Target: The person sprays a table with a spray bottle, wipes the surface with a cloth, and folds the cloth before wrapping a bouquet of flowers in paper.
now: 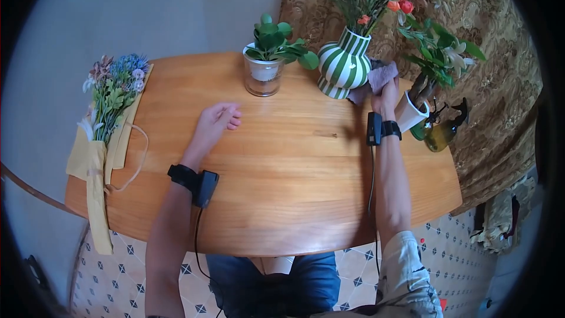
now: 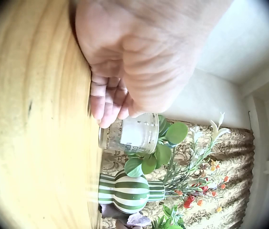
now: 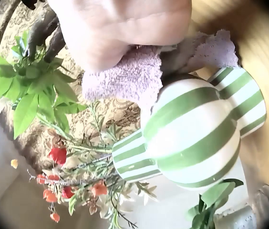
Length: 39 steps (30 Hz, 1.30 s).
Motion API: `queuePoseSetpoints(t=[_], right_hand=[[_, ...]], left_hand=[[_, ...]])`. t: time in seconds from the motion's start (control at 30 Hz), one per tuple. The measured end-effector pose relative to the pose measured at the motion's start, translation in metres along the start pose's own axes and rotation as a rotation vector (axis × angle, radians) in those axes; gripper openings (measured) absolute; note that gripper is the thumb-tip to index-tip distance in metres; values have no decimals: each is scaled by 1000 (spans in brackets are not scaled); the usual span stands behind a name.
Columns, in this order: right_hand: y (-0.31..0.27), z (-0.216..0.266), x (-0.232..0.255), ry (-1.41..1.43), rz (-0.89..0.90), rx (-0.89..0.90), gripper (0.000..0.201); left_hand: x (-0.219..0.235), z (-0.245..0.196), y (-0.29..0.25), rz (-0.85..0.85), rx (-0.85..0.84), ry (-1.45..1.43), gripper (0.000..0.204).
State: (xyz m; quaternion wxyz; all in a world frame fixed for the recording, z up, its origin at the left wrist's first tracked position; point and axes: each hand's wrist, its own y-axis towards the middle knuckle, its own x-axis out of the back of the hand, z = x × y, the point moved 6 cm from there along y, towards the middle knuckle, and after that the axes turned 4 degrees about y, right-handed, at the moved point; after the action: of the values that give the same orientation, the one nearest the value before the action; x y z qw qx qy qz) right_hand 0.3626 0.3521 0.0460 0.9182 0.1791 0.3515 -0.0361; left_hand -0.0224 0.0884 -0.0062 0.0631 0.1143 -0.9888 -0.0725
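Observation:
My right hand [image 1: 385,95] grips a purple cloth [image 3: 125,78] beside the green-and-white striped vase [image 1: 344,63]. In the right wrist view the cloth lies right at the vase's rounded belly, with another part of it near the base; my fingertips are hidden behind the hand and cloth. Red, orange and white flowers [image 1: 382,0] stand in the vase. My left hand [image 1: 215,125] rests on the wooden table [image 1: 282,188], fingers loosely curled and holding nothing. Nearest to it is a leafy plant in a clear glass pot [image 2: 139,133], beyond the fingers.
At the left lies a flower bouquet [image 1: 118,82] with yellow wrapping [image 1: 97,194] and a loose cord. To the right of my right hand stand a white pot [image 1: 410,112] with a leafy plant and a yellow-green spray bottle [image 1: 441,135]. A patterned curtain [image 1: 500,82] hangs behind.

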Motion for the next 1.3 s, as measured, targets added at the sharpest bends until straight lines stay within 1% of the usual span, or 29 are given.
queuePoseSetpoints(t=[0.03, 0.1, 0.13, 0.2, 0.23, 0.3, 0.33, 0.37, 0.43, 0.47, 0.53, 0.57, 0.63, 0.7, 0.73, 0.77, 0.8, 0.83, 0.9, 0.97, 1.0, 1.03, 1.1, 1.13, 1.2, 1.23, 1.3], right_hand=[[10, -4, 4, 5, -4, 0, 34], [24, -19, 8, 103, 105, -106, 34], [17, -19, 1, 105, 103, -110, 34], [-8, -22, -21, 33, 130, -276, 32], [-5, -31, -15, 30, 127, -282, 32], [2, -48, -5, 36, 232, -264, 33], [-5, -46, -2, -51, 156, -235, 35], [-7, -46, 2, -56, 153, -238, 35], [-10, -49, 18, -317, 59, -315, 27], [-7, -51, 27, -324, 62, -314, 27], [-7, -50, 34, -462, 111, -301, 23], [-12, -47, 33, -470, 116, -297, 23], [-27, -40, 32, -498, 93, -223, 24], [-38, -35, 30, -497, 130, -214, 23], [-41, -38, 33, -625, 191, -183, 21], [-58, -27, 15, -752, 253, -151, 20], [-78, -17, -1, -751, 297, -150, 16], [-90, -16, -15, -711, 413, -156, 13], [-119, -8, -49, -774, 544, -34, 15], [-140, -16, -74, -876, 713, 53, 18], [-152, -19, -88, -975, 801, 145, 21], [-166, -20, -105, -1020, 809, 197, 23], [-183, -25, -136, -1279, 950, 465, 26], [-182, -34, -142, -1274, 964, 467, 26], [-175, -59, -145, -1387, 904, 438, 38], [-176, -65, -148, -1382, 922, 442, 38], [-170, -78, -148, -1347, 919, 286, 52]], left_hand=[[0, 0, 1, 1, 1, -6, 31], [0, 2, 1, 0, 3, -1, 31], [1, 3, 1, -3, 4, -3, 31], [2, 5, 2, -1, 10, -1, 31], [1, 6, 1, 3, 10, -2, 31], [1, 6, 1, -8, 3, -12, 29], [1, 4, 1, -18, -10, -17, 26], [1, 4, 1, -16, -4, -21, 26], [1, 4, 1, -5, 6, 11, 30], [1, 6, 1, -6, 7, 3, 30], [1, 6, 2, 4, -6, -8, 30], [1, 5, 1, 2, -9, -18, 30], [0, 4, 1, 3, -3, -9, 30], [-1, 1, 0, 2, -14, -26, 30], [0, 1, -1, 1, -19, -35, 30], [0, -1, -2, -6, -24, -42, 30], [0, -2, -3, -5, -27, -38, 30], [0, -3, -3, -3, -30, -33, 30], [0, -2, -2, -3, -28, -48, 30], [0, 1, 0, -4, -25, -60, 30], [-1, 3, 1, -5, -25, -40, 30], [0, 5, 3, -8, -26, -20, 30], [1, 11, 8, -1, -52, -12, 30], [0, 13, 9, 13, -75, -1, 29], [0, 16, 11, 8, -65, -14, 29], [-1, 15, 10, 16, -56, -23, 28], [-2, 14, 9, 6, -75, -48, 28]])
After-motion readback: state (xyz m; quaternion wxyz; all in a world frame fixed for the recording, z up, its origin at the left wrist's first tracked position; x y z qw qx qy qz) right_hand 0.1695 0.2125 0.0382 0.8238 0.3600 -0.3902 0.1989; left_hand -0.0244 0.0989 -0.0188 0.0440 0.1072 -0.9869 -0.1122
